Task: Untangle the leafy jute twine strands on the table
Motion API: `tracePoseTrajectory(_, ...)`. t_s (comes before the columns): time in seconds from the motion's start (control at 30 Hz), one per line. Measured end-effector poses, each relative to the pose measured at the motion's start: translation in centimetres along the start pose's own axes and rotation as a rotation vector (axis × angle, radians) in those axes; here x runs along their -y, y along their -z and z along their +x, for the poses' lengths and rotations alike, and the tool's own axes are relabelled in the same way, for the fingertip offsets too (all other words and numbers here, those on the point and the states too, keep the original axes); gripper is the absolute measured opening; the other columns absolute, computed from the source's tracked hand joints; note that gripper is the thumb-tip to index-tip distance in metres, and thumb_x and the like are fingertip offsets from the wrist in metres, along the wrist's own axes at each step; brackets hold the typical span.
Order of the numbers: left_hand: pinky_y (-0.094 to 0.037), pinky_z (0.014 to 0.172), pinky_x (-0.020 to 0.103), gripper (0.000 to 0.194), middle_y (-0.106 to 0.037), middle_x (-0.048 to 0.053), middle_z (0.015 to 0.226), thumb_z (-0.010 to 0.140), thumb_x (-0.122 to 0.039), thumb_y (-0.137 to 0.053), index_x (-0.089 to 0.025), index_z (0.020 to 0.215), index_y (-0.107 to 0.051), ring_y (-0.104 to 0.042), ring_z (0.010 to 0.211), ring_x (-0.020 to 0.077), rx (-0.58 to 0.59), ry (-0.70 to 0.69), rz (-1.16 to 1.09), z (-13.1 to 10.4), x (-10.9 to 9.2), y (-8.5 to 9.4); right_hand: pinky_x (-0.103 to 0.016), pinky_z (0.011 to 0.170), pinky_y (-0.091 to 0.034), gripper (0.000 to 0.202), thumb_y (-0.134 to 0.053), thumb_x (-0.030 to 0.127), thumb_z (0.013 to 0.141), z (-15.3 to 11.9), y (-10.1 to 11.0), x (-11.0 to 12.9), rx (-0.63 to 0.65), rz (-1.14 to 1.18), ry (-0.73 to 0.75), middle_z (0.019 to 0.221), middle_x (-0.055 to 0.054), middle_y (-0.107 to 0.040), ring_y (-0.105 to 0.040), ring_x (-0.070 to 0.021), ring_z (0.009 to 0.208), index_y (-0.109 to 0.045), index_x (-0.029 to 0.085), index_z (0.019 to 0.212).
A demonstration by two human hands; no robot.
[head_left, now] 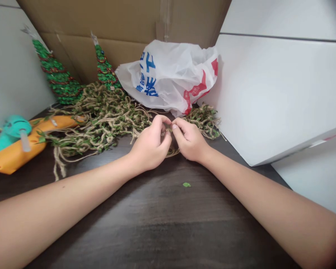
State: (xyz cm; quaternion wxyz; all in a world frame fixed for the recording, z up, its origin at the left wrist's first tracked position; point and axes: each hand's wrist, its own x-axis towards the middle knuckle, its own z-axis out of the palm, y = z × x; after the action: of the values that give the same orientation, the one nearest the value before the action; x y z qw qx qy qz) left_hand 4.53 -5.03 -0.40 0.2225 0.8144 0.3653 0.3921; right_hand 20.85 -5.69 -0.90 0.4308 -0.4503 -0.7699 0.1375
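Observation:
My left hand (152, 144) and my right hand (189, 139) meet over the dark table, fingertips nearly touching. Both are closed in a pinch on a thin twine garland (172, 152), part of which loops below the fingers. The exact spot of the grip is mostly hidden by the fingers. To the left lies a big tangled heap of brown twine with green leaves (106, 116). A smaller bundle of the same leafy twine (204, 119) sits just beyond my right hand. One loose green leaf (186, 184) rests on the table in front of my hands.
A white plastic bag (170, 74) with blue and red print lies behind the twine. Two green tinsel trees (57, 74) stand at the back left. A teal glue gun (12, 130) and an orange object (22, 151) lie left. A white box (280, 93) stands right, cardboard (114, 22) behind.

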Motion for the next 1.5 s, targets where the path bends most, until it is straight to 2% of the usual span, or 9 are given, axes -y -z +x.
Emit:
tracePoseTrajectory(0.17, -0.043, 0.069, 0.031, 0.021, -0.063, 0.001, 0.085, 0.094, -0.020, -0.048, -0.019, 0.114, -0.051, -0.058, 0.074, 0.0154, 0.001, 0.001, 0.069, 0.1, -0.1, 0.0, -0.029, 0.064, -0.035, 0.022, -0.038, 0.026, 0.100, 0.0, 0.0, 0.2, -0.095, -0.003, 0.017, 0.068, 0.002, -0.049, -0.045, -0.0129, 0.061, -0.045, 0.022, 0.080)
tracePoseTrajectory(0.27, -0.042, 0.069, 0.031, 0.007, -0.062, 0.002, 0.081, 0.094, -0.021, -0.048, -0.019, 0.092, -0.053, -0.057, 0.073, 0.0161, 0.066, -0.019, 0.182, 0.2, -0.2, 0.1, -0.031, 0.066, -0.037, 0.023, -0.035, 0.030, 0.102, -0.1, 0.1, 0.2, -0.150, 0.014, -0.003, 0.069, 0.002, -0.048, -0.046, -0.0135, 0.062, -0.042, 0.023, 0.081)
tracePoseTrajectory(0.4, -0.038, 0.065, 0.030, 0.020, -0.056, 0.000, 0.072, 0.095, -0.019, -0.044, -0.019, 0.075, -0.046, -0.051, 0.067, 0.0143, 0.091, -0.042, 0.231, 0.3, -0.3, 0.2, -0.032, 0.070, -0.041, 0.022, -0.035, 0.033, 0.102, -0.1, 0.2, 0.2, -0.130, 0.052, -0.036, 0.075, -0.001, -0.053, -0.051, -0.0160, 0.072, -0.045, 0.023, 0.084)
tracePoseTrajectory(0.5, -0.037, 0.063, 0.029, 0.018, -0.057, 0.000, 0.071, 0.094, -0.017, -0.044, -0.019, 0.076, -0.047, -0.050, 0.065, 0.0137, 0.095, -0.046, 0.217, 0.3, -0.3, 0.3, -0.032, 0.074, -0.043, 0.017, -0.040, 0.032, 0.100, 0.0, 0.3, 0.3, -0.056, 0.087, -0.004, 0.082, -0.002, -0.058, -0.055, -0.0175, 0.081, -0.051, 0.022, 0.092)
tracePoseTrajectory(0.6, -0.035, 0.061, 0.028, 0.019, -0.059, 0.000, 0.071, 0.093, -0.017, -0.045, -0.019, 0.075, -0.048, -0.050, 0.063, 0.0135, 0.098, -0.040, 0.228, 0.3, -0.3, 0.3, -0.032, 0.076, -0.043, 0.014, -0.046, 0.030, 0.097, 0.0, 0.3, 0.4, -0.018, 0.042, 0.023, 0.082, -0.002, -0.058, -0.055, -0.0167, 0.079, -0.053, 0.021, 0.089)
tracePoseTrajectory(0.83, -0.038, 0.064, 0.029, 0.017, -0.060, 0.001, 0.073, 0.096, -0.022, -0.044, -0.019, 0.081, -0.051, -0.052, 0.066, 0.0145, 0.088, -0.020, 0.224, 0.3, -0.4, 0.3, -0.031, 0.072, -0.040, 0.017, -0.043, 0.032, 0.099, 0.0, 0.1, 0.2, -0.086, -0.032, 0.004, 0.077, -0.001, -0.055, -0.053, -0.0159, 0.073, -0.048, 0.021, 0.086)
tracePoseTrajectory(1.0, -0.034, 0.061, 0.029, 0.026, -0.053, -0.001, 0.065, 0.095, -0.024, -0.045, -0.019, 0.070, -0.045, -0.047, 0.061, 0.0132, 0.099, -0.012, 0.239, 0.3, -0.4, 0.3, -0.032, 0.071, -0.039, 0.018, -0.042, 0.033, 0.100, 0.0, 0.1, 0.1, -0.144, -0.071, 0.010, 0.077, -0.001, -0.054, -0.052, -0.0163, 0.072, -0.046, 0.022, 0.086)
tracePoseTrajectory(1.2, -0.035, 0.062, 0.028, 0.024, -0.052, -0.002, 0.065, 0.094, -0.025, -0.047, -0.017, 0.071, -0.049, -0.045, 0.062, 0.0121, 0.067, -0.042, 0.104, 0.3, -0.8, 0.6, -0.033, 0.072, -0.038, 0.019, -0.040, 0.035, 0.101, 0.0, 0.0, 0.1, -0.170, -0.116, -0.036, 0.080, -0.002, -0.056, -0.052, -0.0173, 0.073, -0.045, 0.023, 0.087)
tracePoseTrajectory(1.5, -0.044, 0.069, 0.028, 0.013, -0.059, 0.001, 0.076, 0.092, -0.026, -0.049, -0.017, 0.084, -0.056, -0.052, 0.070, 0.0139, 0.051, -0.155, -0.033, -0.2, -1.1, 1.0, -0.032, 0.068, -0.038, 0.018, -0.043, 0.032, 0.098, 0.1, 0.2, -0.4, -0.046, -0.035, -0.038, 0.077, -0.001, -0.057, -0.052, -0.0171, 0.071, -0.046, 0.022, 0.082)
